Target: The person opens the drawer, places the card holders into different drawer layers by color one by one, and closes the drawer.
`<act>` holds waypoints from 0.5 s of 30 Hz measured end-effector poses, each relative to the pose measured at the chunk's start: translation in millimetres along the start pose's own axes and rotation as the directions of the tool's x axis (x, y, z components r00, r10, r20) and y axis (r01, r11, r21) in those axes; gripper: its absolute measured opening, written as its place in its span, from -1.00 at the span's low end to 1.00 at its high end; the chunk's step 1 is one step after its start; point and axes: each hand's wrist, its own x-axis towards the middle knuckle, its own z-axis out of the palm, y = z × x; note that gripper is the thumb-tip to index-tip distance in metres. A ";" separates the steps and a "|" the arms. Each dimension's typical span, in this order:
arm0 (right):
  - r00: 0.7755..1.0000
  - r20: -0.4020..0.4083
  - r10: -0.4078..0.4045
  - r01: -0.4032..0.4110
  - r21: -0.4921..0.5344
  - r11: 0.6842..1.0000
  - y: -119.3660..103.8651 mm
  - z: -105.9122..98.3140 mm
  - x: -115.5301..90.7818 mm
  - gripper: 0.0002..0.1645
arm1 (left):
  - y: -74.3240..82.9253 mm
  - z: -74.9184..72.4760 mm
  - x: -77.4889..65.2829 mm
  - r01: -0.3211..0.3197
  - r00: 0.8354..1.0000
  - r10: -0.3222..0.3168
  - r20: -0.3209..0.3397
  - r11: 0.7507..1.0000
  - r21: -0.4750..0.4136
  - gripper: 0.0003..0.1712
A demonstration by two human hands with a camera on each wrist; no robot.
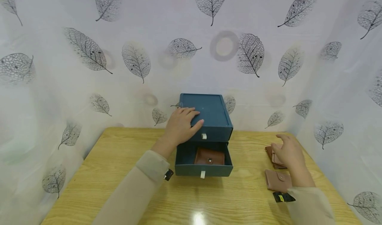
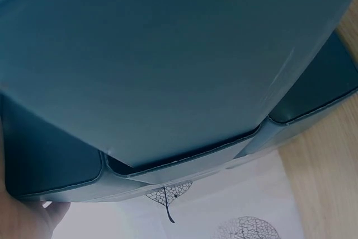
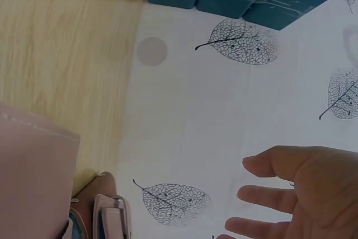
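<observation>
A dark blue drawer box (image 1: 210, 110) stands at the back middle of the table, and a lower drawer (image 1: 189, 170) is pulled out below a closed one. Inside that drawer lies a brown snap wallet (image 1: 204, 155). My left hand (image 1: 180, 125) rests on the box top near its left edge, fingers extended; the left wrist view catches only part of it at the lower left. Over at the right, my right hand (image 1: 290, 153) hovers above several stacked wallets (image 3: 92, 194), its fingers spread and holding nothing. A pink wallet (image 1: 275, 181) lies nearer me, partly behind the right wrist.
The wooden table (image 1: 119, 172) extends around the box. Behind it hangs a white sheet (image 1: 179, 76) printed with dark leaves, which also closes in both sides. Small white pull tabs (image 1: 203, 174) stick out from the drawer fronts.
</observation>
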 end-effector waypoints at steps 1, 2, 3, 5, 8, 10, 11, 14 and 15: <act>1.000 0.005 0.010 -0.010 -0.002 1.000 1.7 1.5 1.1 -0.34 | 0.0 0.0 0.0 0.000 1.000 0.000 0.000 1.000 -0.001 -0.34; 1.000 0.011 0.021 -0.021 -0.003 1.000 3.9 3.0 2.2 -0.33 | -0.1 -0.1 0.1 0.000 1.000 0.000 -0.001 1.000 0.000 -0.34; 0.999 0.019 0.035 -0.035 -0.004 0.999 5.8 4.4 3.2 -0.31 | 0.0 -0.2 0.0 0.000 1.000 0.000 0.000 1.000 0.000 -0.34; 0.997 0.038 0.066 -0.066 -0.010 0.998 9.9 7.2 4.8 -0.28 | -0.1 0.0 0.2 0.000 1.000 0.000 0.001 1.000 0.000 -0.34; 0.988 0.083 0.130 -0.130 -0.016 0.991 12.3 8.8 6.1 -0.24 | -0.1 0.2 0.3 -0.002 1.000 0.002 0.002 1.000 0.002 -0.34; 0.978 0.120 0.172 -0.171 -0.020 0.985 13.1 8.6 6.9 -0.20 | -0.2 0.2 0.2 -0.002 1.000 0.002 0.003 1.000 0.001 -0.34; 0.971 0.143 0.193 -0.192 -0.020 0.981 13.6 8.5 7.5 -0.18 | -0.3 0.1 0.1 -0.003 1.000 0.003 0.002 1.000 0.000 -0.34; 0.947 0.208 0.245 -0.246 -0.021 0.969 17.6 9.4 10.1 -0.09 | -0.2 -0.3 -0.3 -0.003 1.000 0.003 -0.003 1.000 -0.004 -0.34; 0.941 0.222 0.257 -0.258 -0.022 0.966 19.8 10.5 11.2 -0.06 | -0.2 0.0 -0.4 -0.003 1.000 0.003 -0.006 1.000 -0.004 -0.34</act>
